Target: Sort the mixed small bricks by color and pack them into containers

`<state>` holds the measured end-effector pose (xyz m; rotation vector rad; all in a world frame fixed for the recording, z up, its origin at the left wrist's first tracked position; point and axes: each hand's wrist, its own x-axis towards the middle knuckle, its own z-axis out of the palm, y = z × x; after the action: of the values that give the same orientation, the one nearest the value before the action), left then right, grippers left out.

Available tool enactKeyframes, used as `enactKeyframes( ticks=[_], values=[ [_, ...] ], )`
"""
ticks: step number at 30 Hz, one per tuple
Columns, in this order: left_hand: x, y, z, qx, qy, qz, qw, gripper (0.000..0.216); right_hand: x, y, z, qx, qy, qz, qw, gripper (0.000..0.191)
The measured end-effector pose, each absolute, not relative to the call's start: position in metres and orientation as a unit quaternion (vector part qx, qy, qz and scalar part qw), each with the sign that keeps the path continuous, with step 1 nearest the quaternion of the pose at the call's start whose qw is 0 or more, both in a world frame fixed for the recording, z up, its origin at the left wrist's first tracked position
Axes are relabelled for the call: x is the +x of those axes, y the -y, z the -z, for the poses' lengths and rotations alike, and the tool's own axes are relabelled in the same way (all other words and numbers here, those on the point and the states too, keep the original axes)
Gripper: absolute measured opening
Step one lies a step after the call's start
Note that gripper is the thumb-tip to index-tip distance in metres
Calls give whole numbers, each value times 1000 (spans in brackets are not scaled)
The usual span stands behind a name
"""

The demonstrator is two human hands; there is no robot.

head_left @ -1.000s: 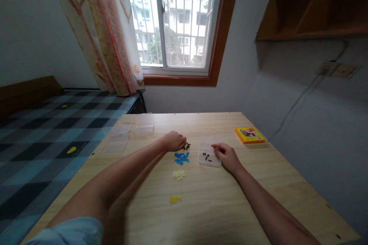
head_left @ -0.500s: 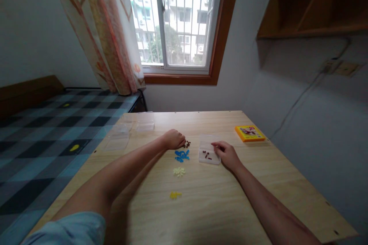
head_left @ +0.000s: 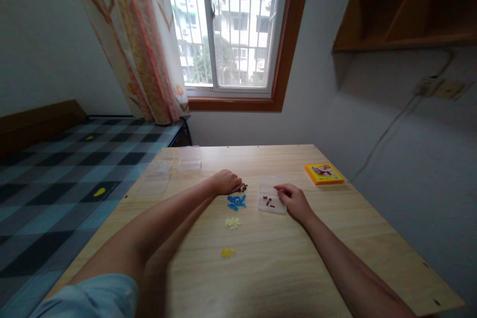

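Note:
My left hand (head_left: 225, 182) is closed, its fingertips down at a small pile of brown pieces (head_left: 244, 188); whatever is between them is hidden. With thumb and fingers at its right rim, my right hand (head_left: 295, 199) grips a shallow clear plastic box (head_left: 264, 207). Several little brown pieces (head_left: 268, 202) lie inside that box. Nearer to me than the brown pile are blue pieces (head_left: 236, 202), then pale cream pieces (head_left: 233, 223), then yellow pieces (head_left: 227, 253), each in its own small heap on the wooden table (head_left: 276, 263).
Clear plastic boxes or lids (head_left: 153, 182) lie at the table's far left. A flat yellow-orange package (head_left: 324, 174) rests near the right edge. Beyond the left edge is a bed with a checked cover (head_left: 89, 174). A wooden shelf (head_left: 402, 20) hangs on the right wall.
Both hands stay almost where they were, the left at the brown pile and the right at the box. The view has shifted very slightly.

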<state>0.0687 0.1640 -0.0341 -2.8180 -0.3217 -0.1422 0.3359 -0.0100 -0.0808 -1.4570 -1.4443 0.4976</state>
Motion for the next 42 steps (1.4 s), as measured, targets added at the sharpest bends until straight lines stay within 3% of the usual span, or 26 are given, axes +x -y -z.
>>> enactKeyframes(
  ticks=[8,15,23,34,42],
  values=[
    [61,-164,36,-968,161,120,154,39,335,10,81,-599,591,-212,497,29],
    [82,-151,6,-959,151,180,158,44,335,8,82,-593,595,-210,500,28],
    [154,-75,6,-985,46,93,134,35,335,8,79,-586,602,-202,503,27],
    [163,-62,8,-989,67,62,120,23,334,8,78,-577,611,-202,503,29],
    [82,-106,-5,-946,278,105,133,35,333,8,80,-587,600,-211,501,30]
  ],
)
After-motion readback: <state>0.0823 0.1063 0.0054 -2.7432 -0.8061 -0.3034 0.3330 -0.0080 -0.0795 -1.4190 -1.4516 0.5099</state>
